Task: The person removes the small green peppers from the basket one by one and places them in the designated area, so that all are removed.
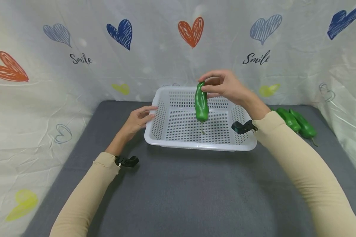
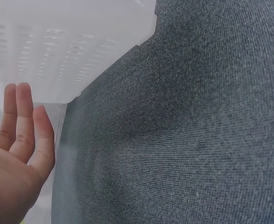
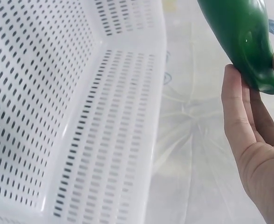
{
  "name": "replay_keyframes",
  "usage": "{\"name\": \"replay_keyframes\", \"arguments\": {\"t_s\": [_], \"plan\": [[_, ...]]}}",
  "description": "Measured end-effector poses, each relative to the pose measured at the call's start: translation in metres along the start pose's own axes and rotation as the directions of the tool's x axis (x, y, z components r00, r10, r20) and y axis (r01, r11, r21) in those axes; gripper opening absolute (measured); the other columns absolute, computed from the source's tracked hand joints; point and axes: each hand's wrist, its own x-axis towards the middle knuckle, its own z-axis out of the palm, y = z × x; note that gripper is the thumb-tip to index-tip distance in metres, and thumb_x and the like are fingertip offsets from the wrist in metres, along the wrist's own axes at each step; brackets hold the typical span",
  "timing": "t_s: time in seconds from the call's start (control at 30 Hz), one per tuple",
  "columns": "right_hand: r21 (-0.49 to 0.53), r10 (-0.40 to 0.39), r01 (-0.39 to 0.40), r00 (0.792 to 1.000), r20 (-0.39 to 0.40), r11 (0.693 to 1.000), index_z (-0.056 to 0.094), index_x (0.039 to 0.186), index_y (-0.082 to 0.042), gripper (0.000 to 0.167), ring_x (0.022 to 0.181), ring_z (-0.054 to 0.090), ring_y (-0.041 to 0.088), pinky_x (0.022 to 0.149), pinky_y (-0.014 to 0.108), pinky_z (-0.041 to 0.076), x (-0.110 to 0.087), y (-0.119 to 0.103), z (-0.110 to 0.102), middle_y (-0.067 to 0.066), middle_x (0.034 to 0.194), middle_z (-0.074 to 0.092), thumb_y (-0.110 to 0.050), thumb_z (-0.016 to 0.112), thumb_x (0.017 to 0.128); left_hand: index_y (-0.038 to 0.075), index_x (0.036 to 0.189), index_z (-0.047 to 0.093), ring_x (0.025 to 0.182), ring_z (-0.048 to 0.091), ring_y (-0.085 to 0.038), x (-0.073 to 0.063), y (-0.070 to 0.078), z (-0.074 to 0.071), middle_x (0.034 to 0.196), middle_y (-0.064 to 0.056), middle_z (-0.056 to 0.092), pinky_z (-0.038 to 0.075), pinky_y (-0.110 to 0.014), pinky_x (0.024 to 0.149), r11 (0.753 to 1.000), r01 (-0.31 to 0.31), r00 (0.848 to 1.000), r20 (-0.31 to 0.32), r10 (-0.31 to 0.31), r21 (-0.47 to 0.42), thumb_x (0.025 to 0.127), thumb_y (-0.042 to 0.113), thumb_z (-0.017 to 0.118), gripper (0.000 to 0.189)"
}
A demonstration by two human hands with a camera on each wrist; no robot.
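Note:
A long green pepper (image 1: 202, 104) hangs upright over the white perforated basket (image 1: 201, 145), its thin stem pointing down. My right hand (image 1: 225, 86) pinches its upper tip between thumb and fingers; the right wrist view shows the pepper (image 3: 249, 44) in those fingertips, beside the basket wall (image 3: 113, 126). At the basket's left side, my left hand (image 1: 137, 119) rests its fingertips on the rim. In the left wrist view, straight fingers (image 2: 23, 121) reach up along the outer wall (image 2: 71, 46) of the basket. Under the pepper, the slotted basket floor shows bare.
Several more green peppers (image 1: 303, 124) lie on the dark grey tabletop (image 1: 189, 191) to the right, partly behind my right forearm. A whitish curtain (image 1: 160, 62) printed with hearts and the word Smile hangs behind the table and along its sides.

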Motion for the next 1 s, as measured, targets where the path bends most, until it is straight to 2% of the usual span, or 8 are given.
{"name": "replay_keyframes", "arguments": {"t_s": [0.17,0.47,0.8,1.0], "plan": [[-0.024,-0.033,0.033,0.999,0.004,0.999,0.07,0.118,0.003,0.026,0.094,0.068,0.031,0.082,0.046,0.056,-0.007,0.001,-0.011,0.023,0.111,0.067,0.004,0.072,0.093,0.01,0.146,0.056,0.113,0.061,-0.027,0.0,0.001,-0.001,0.139,-0.017,0.056,0.054,-0.038,0.086,1.0,0.002,1.0,-0.001,-0.002,0.017,0.103,0.023,0.065,0.045],[-0.038,-0.069,0.068,0.997,-0.018,0.997,0.068,0.121,0.006,0.028,0.093,0.068,0.028,0.081,0.043,0.057,-0.028,0.003,-0.034,0.021,0.111,0.068,0.006,0.07,0.093,0.011,0.144,0.058,0.107,0.063,-0.027,0.002,-0.001,0.002,0.134,-0.018,0.058,0.056,-0.036,0.08,1.0,-0.01,1.0,-0.001,0.01,-0.022,0.102,0.022,0.066,0.044],[0.034,-0.115,0.116,0.993,-0.016,0.993,0.062,0.123,0.014,0.03,0.093,0.069,0.029,0.082,0.044,0.056,-0.051,-0.005,-0.057,0.021,0.111,0.069,0.015,0.065,0.093,0.011,0.143,0.058,0.105,0.063,-0.027,0.0,-0.003,0.002,0.131,-0.02,0.058,0.057,-0.036,0.078,0.999,-0.009,1.0,-0.003,0.009,-0.044,0.104,0.018,0.063,0.04],[0.138,-0.137,0.14,0.99,-0.032,0.98,0.06,0.122,0.017,0.029,0.092,0.069,0.029,0.08,0.045,0.056,-0.07,-0.011,-0.078,0.023,0.113,0.068,0.022,0.057,0.093,0.011,0.143,0.058,0.103,0.064,-0.027,0.0,-0.003,0.002,0.13,-0.02,0.058,0.057,-0.036,0.077,0.999,-0.009,1.0,-0.004,0.008,-0.041,0.104,0.018,0.063,0.04]]}}
